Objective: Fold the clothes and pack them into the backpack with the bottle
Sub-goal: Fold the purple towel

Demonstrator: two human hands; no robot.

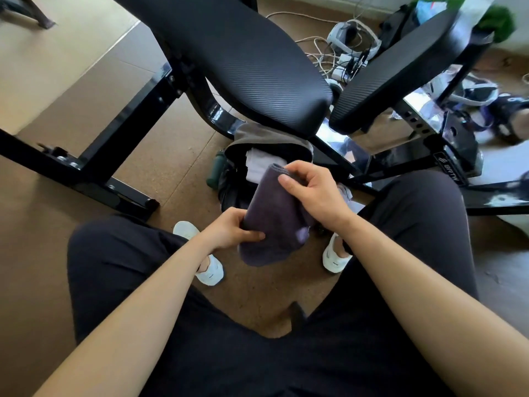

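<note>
Seated person's legs in dark trousers frame the view. Left hand grips the near end of a folded dark cloth; right hand pinches its far end. The cloth is held in the air between the knees, its long axis running near to far, with the far end pointing at the open backpack on the floor. White clothes lie inside the backpack, and a green bottle sits at its left side. Beyond is a black bench.
</note>
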